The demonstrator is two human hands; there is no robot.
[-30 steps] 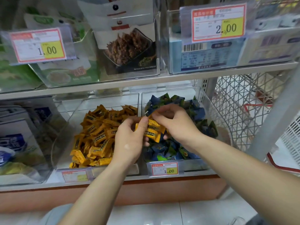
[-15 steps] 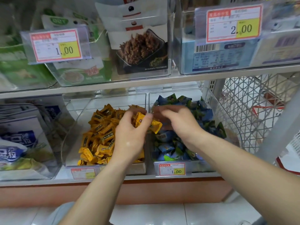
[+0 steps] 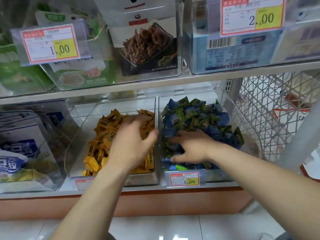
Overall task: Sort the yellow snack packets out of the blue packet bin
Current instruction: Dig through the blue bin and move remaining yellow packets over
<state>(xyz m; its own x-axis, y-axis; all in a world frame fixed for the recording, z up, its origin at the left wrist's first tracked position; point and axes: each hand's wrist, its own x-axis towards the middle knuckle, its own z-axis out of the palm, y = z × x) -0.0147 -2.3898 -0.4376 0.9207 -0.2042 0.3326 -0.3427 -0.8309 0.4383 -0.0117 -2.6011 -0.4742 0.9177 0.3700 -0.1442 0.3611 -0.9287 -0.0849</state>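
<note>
One divider wall (image 3: 157, 110) separates left hand (image 3: 131, 146) from right hand (image 3: 194, 149) in blue bin (image 3: 226, 104).

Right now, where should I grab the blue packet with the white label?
Pinch the blue packet by its upper edge, reaching down from the front: it lies on top of the others, and the clear walls of the bin close off the sides.

White lower shelf (image 3: 43, 194): clear yellow-packet bin (image 3: 78, 135) beside blue packet bin (image 3: 232, 110), bin of bags (image 3: 57, 170) leftward.
</note>
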